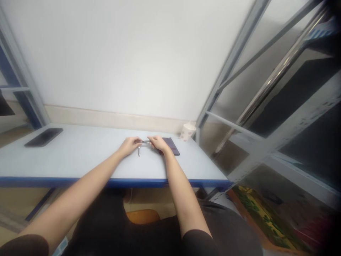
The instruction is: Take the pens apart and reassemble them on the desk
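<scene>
A thin dark pen-like stick (145, 141) spans the gap between my hands, just above the white table (87, 153). The fingertips of my left hand (129, 145) pinch its left end. Around its right end the fingers of my right hand (159, 143) are closed. On the tabletop just below my left fingertips lies a short silver piece with a pointed tip (139, 152), like part of a pen. A flat dark tablet or notebook (173, 146) lies beside and partly behind my right hand, which covers its left part.
A pale patterned cup (188, 132) stands at the table's back right corner. Far left lies a dark phone-like slab (44, 137). The table has a blue front edge (80, 182); a white wall rises behind. Metal frame posts (229, 67) flank both sides.
</scene>
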Motion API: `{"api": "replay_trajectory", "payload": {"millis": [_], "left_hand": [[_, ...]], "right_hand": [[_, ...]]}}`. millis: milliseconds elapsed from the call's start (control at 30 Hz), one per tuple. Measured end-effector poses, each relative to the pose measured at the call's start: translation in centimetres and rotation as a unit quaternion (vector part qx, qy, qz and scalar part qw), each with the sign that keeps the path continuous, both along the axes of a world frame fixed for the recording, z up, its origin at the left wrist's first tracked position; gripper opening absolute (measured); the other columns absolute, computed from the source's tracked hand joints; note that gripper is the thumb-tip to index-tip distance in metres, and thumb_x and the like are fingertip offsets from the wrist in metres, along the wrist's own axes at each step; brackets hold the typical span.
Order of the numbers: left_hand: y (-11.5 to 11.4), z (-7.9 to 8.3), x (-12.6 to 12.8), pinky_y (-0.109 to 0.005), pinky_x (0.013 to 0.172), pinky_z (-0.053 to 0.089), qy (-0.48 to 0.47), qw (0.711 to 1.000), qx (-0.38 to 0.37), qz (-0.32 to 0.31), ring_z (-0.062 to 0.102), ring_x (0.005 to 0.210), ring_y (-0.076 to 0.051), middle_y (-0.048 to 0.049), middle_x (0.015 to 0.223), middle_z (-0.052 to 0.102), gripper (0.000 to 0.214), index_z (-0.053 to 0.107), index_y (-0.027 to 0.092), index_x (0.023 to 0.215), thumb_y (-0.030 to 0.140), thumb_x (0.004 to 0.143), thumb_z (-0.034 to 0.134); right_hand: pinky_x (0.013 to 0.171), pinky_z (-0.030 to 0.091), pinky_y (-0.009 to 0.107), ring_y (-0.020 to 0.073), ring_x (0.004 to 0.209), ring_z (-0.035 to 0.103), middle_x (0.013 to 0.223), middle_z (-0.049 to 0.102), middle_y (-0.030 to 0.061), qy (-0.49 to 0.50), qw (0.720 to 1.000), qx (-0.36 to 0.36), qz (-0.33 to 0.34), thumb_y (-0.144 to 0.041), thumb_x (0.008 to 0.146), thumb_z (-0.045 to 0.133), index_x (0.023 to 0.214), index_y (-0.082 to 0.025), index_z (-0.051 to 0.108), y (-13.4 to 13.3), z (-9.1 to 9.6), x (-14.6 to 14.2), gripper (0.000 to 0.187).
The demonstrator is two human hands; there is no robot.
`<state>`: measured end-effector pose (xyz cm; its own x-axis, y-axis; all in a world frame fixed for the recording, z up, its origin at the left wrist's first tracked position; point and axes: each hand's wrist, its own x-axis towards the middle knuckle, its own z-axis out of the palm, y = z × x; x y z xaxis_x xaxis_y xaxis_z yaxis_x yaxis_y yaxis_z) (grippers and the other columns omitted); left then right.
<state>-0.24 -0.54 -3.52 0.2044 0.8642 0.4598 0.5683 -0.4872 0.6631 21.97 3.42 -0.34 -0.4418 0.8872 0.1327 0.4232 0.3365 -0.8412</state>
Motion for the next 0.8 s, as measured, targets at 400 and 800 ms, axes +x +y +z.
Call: {"api": "replay_trajectory", "payload": {"millis": [400, 800], "left_hand": [[0.4, -0.3, -0.3, -0.034, 0.08, 0.052, 0.006, 1.0, -0.013, 0.028, 0.071, 0.08, -0.023, -0.0056, 0.087, 0.08, 0.015, 0.08, 0.018, 0.096, 0.026, 0.084, 0.073], [0.5, -0.3, -0.2, -0.034, 0.081, 0.052, 0.003, 0.999, -0.013, 0.033, 0.072, 0.083, -0.022, -0.0053, 0.089, 0.081, 0.015, 0.079, 0.019, 0.096, 0.025, 0.084, 0.074]], "right_hand": [[0.056, 0.033, 0.028, 0.0117, 0.048, 0.038, 0.048, 0.048, -0.0031, -0.041, 0.999, 0.004, 0.033, -0.068, 0.091, 0.057, 0.068, -0.015, 0.068, -0.5, 0.2, -0.1, 0.058], [0.066, 0.044, 0.028, 0.0165, 0.066, 0.06, 0.07, 0.071, 0.0035, -0.005, 0.999, 0.019, 0.035, -0.056, 0.09, 0.067, 0.089, -0.017, 0.071, 0.6, -0.5, -0.4, 0.039]]}}
